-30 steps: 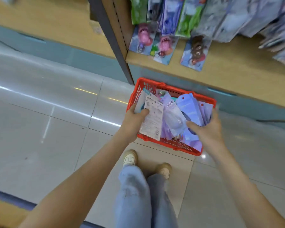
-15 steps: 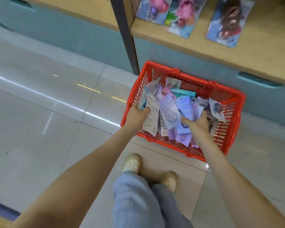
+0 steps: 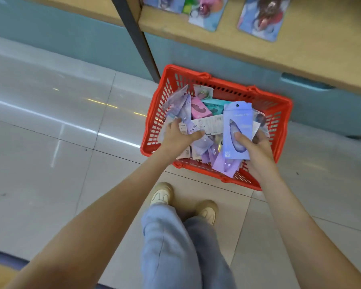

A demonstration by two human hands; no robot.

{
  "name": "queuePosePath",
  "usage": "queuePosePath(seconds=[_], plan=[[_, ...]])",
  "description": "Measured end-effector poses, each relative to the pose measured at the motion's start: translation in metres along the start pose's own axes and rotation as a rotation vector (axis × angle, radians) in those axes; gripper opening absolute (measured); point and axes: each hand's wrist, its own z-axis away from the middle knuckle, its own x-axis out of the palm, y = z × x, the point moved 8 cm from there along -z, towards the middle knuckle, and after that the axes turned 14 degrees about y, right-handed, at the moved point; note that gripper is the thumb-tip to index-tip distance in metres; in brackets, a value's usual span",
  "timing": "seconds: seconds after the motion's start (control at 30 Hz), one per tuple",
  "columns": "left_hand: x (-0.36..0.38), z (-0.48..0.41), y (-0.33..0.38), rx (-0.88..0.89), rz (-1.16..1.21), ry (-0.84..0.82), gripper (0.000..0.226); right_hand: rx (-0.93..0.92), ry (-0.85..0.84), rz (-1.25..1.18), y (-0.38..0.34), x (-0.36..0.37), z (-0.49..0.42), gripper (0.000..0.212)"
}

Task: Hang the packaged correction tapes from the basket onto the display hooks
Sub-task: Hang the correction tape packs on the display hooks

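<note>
Red basket (image 3: 229, 85) sits on the floor tiles (image 3: 50, 142) against the shelf base (image 3: 196, 55), heaped with packaged correction tapes (image 3: 199, 109). Right hand (image 3: 256, 151) pinches a blue packet (image 3: 238, 126) upright above the heap, thumb across its front. Left hand (image 3: 179, 138) grips a few lilac packets (image 3: 186, 113) at the basket's left side.

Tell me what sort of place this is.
Likely a stationery or variety shop aisle: a red shopping basket of packaged correction tapes on a tiled floor, beside display shelving with carded goods.
</note>
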Motion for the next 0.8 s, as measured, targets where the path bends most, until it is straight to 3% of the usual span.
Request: queuePosePath(seconds=[0.1, 0.17, 0.23, 0.33, 0.4, 0.47, 0.53, 0.63, 0.73, 0.8], plan=[[-0.011, 0.108, 0.080, -0.197, 0.293, -0.510, 0.068, 0.024, -0.116, -0.174, -0.089, 0.001, 0.093, 0.047], [-0.038, 0.169, 0.132, -0.165, 0.424, -0.637, 0.041, 0.021, -0.131, -0.189, -0.147, -0.007, 0.155, 0.060], [-0.077, 0.217, 0.178, -0.093, 0.430, -0.628, 0.030, -0.044, -0.129, -0.146, -0.206, -0.019, 0.212, 0.056], [-0.146, 0.275, 0.254, 0.118, 0.369, -0.570, 0.024, -0.276, -0.103, -0.035, -0.303, -0.040, 0.288, 0.026], [-0.189, 0.312, 0.305, 0.273, 0.369, -0.552, 0.021, -0.468, -0.058, 0.050, -0.369, -0.056, 0.332, 0.041], [-0.228, 0.346, 0.353, 0.405, 0.390, -0.508, 0.034, -0.682, -0.017, 0.167, -0.426, -0.069, 0.373, 0.062], [-0.258, 0.381, 0.393, 0.521, 0.407, -0.482, 0.026, -0.861, 0.009, 0.273, -0.471, -0.078, 0.409, 0.063], [-0.285, 0.426, 0.437, 0.642, 0.429, -0.476, 0.022, -0.922, 0.002, 0.241, -0.521, -0.092, 0.448, 0.060], [-0.306, 0.467, 0.467, 0.716, 0.474, -0.438, 0.041, -0.945, -0.072, 0.147, -0.554, -0.111, 0.481, 0.061], [-0.311, 0.494, 0.482, 0.732, 0.489, -0.416, 0.041, -0.944, -0.106, 0.177, -0.567, -0.130, 0.499, 0.062]])
